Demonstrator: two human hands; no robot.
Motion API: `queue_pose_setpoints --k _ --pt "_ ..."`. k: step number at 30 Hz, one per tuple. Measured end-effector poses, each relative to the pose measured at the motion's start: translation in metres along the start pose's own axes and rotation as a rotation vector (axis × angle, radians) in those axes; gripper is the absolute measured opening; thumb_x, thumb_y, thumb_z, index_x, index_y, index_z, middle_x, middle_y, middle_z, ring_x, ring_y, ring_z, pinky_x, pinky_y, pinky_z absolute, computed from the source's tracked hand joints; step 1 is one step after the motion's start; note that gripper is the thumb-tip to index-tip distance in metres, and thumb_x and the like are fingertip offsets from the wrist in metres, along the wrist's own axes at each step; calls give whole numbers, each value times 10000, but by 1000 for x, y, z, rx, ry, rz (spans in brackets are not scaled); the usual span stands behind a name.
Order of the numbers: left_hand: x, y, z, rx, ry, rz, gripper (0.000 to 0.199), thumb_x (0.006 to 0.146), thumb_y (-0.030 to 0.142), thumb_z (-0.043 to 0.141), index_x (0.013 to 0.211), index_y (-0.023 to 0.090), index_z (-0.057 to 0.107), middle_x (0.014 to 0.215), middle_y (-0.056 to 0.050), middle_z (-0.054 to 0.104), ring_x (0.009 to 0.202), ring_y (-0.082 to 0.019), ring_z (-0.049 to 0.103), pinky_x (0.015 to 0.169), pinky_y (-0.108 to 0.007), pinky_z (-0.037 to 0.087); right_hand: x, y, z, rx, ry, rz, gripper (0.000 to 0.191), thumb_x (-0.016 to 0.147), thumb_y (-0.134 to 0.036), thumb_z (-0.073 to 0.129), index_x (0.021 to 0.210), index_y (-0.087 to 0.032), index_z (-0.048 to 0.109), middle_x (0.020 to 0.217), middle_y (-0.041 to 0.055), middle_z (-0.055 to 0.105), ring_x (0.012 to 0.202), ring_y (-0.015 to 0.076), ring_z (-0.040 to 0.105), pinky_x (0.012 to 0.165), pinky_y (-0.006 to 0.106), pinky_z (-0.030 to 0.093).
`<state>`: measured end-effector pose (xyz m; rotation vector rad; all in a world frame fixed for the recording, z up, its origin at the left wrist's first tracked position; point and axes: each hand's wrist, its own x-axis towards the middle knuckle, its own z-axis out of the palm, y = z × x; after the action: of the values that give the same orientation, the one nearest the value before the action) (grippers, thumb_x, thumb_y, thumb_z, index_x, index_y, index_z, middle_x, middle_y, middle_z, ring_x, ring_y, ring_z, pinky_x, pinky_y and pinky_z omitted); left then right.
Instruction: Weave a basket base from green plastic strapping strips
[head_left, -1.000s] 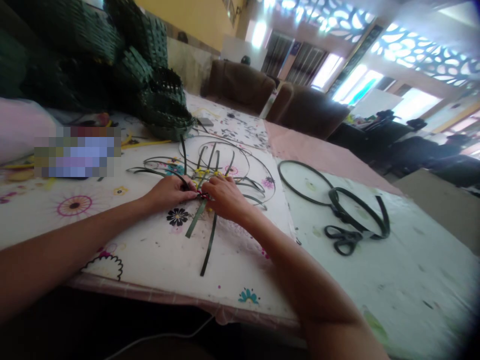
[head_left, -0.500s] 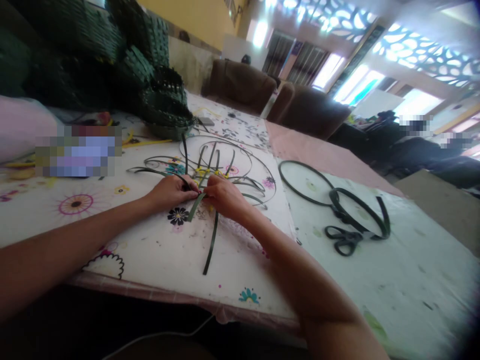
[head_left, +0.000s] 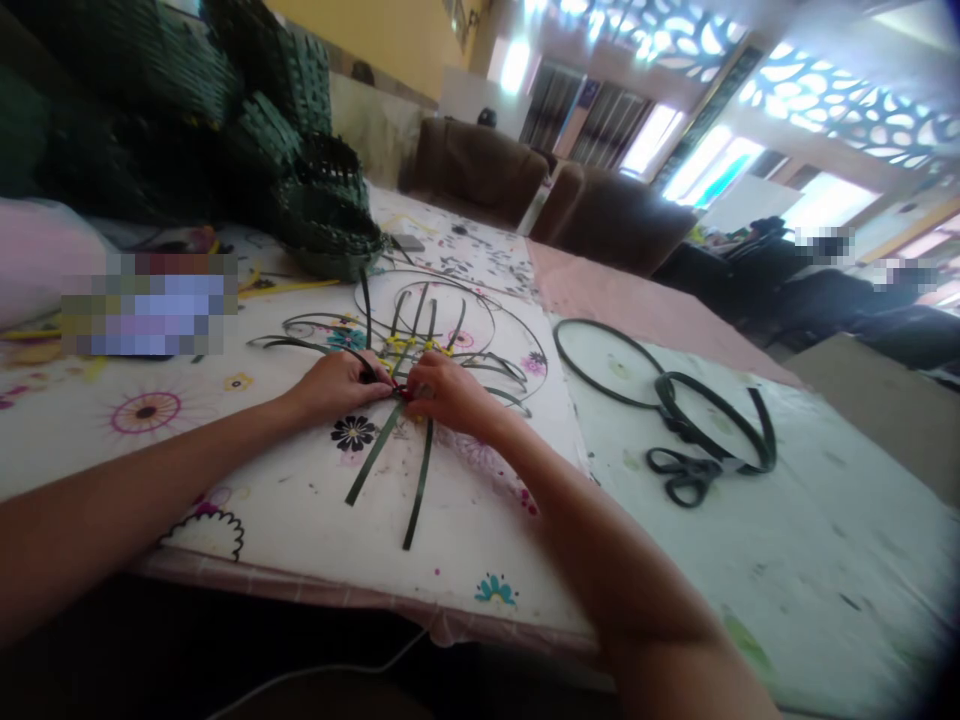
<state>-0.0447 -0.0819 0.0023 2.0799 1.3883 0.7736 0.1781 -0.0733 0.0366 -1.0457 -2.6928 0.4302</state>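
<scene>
Dark green flat strips cross in a loose woven base on the flowered tablecloth, with yellow ties at several crossings. My left hand is closed, thumb and fingers pinched on a strip at the base's near edge. Facing it, my right hand is closed, its fingertips at a thin red strand between both hands. From under my fingers one strip runs toward me to the left, and another strip lies beside it. My fingers hide the crossing itself.
Black-handled scissors, a coiled strip and a dark hoop lie to the right. Woven green baskets are piled back left, near a pinkish bag. Brown chairs stand behind the table.
The near green strip at my fingers now extends farther toward me, to the lower left. My right hand's fingers have shifted, and red shows between the hands. The view moved slightly.
</scene>
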Motion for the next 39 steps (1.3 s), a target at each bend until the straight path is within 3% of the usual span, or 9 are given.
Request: queue_pose_setpoints --k 3,9,14,18,23,26,31,36,39 --pt "1 0 0 8 2 -2 264 775 460 694 818 213 778 888 -45 763 893 -254 693 839 -360 508 -2 -4 -6 -69 -30 24 218 865 -200 778 1057 -137 697 1056 81 618 974 202 555 839 311 437" --pt "0 -1 0 10 -3 7 261 780 454 698 827 208 772 907 -52 765 903 -256 692 857 -368 513 -3 -11 1 -230 -6 -10 131 925 -177 692 1054 -156 689 1030 99 653 1042 245 556 895 348 408" --pt "0 -1 1 -8 11 43 280 788 478 689 798 208 761 894 -47 763 895 -248 689 842 -357 519 -2 -5 6 -102 -8 9 149 956 -131 604 1076 -160 688 1022 81 667 908 195 577 793 299 391" --pt "0 -1 1 -3 6 48 294 796 483 684 827 207 781 898 -47 764 875 -245 691 824 -356 515 -2 5 2 82 -31 -38 130 935 -102 632 1043 -149 687 1014 58 681 911 161 586 822 257 405" --pt "0 -2 1 5 10 46 266 794 459 684 815 210 776 900 -48 760 884 -246 694 837 -361 512 -2 5 3 -109 -45 21 212 967 -32 502 962 -137 686 975 74 683 850 156 574 730 259 356" --pt "0 -2 2 11 15 43 266 791 458 686 807 206 770 887 -48 757 864 -238 692 834 -358 513 -4 0 7 -255 -64 -11 242 991 -57 472 1005 -154 693 995 84 681 837 167 563 663 289 291" --pt "-1 0 2 56 10 60 260 798 446 671 794 206 773 872 -47 751 861 -233 681 815 -347 504 -12 2 11 -243 -57 -88 220 991 -77 488 1014 -161 690 974 65 668 806 155 543 665 287 295" --pt "-1 3 1 71 8 52 248 798 431 657 781 212 773 862 -44 748 866 -234 677 815 -345 494 -17 3 12 -212 -14 -122 165 1006 -299 602 993 -156 682 990 67 666 832 163 541 689 287 320" --pt "0 2 1 58 0 49 246 790 434 661 779 215 772 865 -44 750 869 -235 678 829 -353 493 -16 0 13 -276 -30 -80 166 1015 -306 596 1068 -173 680 1043 70 674 845 167 558 643 299 281"
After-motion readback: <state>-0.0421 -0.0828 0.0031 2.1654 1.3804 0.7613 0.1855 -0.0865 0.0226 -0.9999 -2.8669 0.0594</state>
